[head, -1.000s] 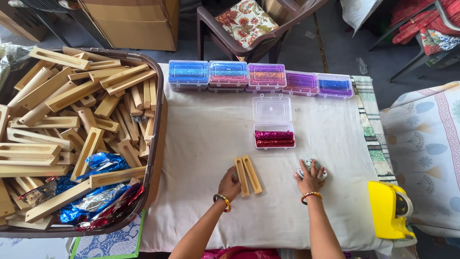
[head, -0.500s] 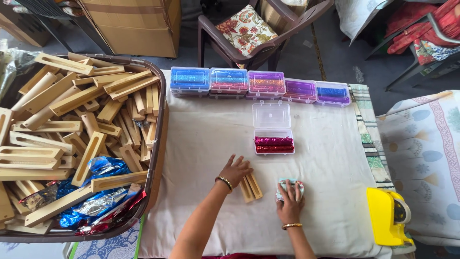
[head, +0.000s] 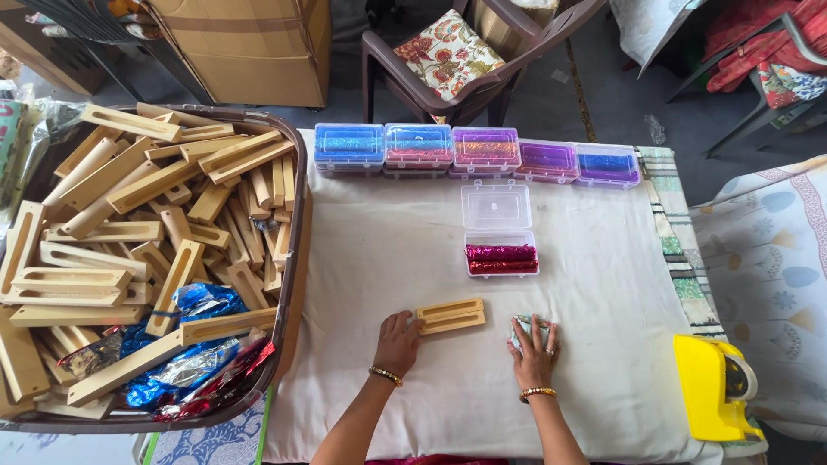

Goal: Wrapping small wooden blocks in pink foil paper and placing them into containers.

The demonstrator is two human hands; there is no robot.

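I see two bare forearms with no sleeves showing. The left hand [head: 398,343] wears a dark beaded bracelet with gold pieces at the wrist. The right hand [head: 534,353] wears a thin gold bangle, and rings show on its fingers [head: 551,351].

Table: we see a white cloth [head: 388,250] covering it.
Back edge: five lidded glitter boxes [head: 478,151] in a row.
Centre: open clear box [head: 500,232].
Front: slotted wooden block [head: 450,316].
Right corner: yellow tape dispenser [head: 713,387].
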